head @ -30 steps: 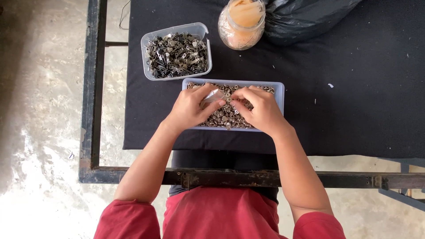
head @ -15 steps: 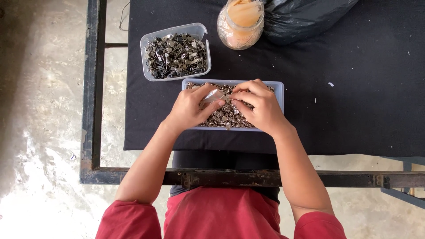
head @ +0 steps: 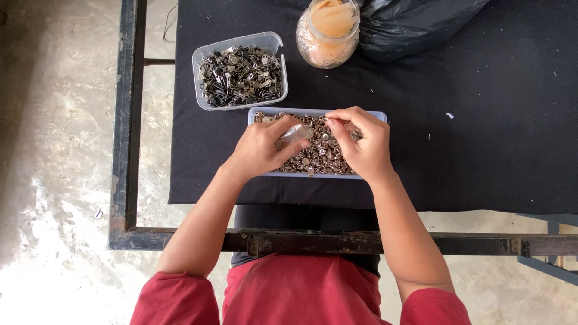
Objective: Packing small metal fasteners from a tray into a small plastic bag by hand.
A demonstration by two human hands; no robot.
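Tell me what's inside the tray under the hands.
The blue tray holds a heap of small silvery metal parts. The left hand and right hand cover much of it; bottom hidden.

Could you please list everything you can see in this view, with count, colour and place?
near tub: one, pale blue plastic, on the cloth under both hands.
small metal pieces: many, silvery-brown, filling the near tub.
far tub: one, clear plastic, behind the near tub to the left.
dark metal pieces: many, black and grey, in the far tub.
jar: one, clear with orange-tan contents, at the far edge.
bag: one, black plastic, right of the jar.
cloth: one, black, covering the table.
frame: dark rusty metal, around the table.
left hand: holds a small clear piece.
right hand: fingers pinched over the pieces.
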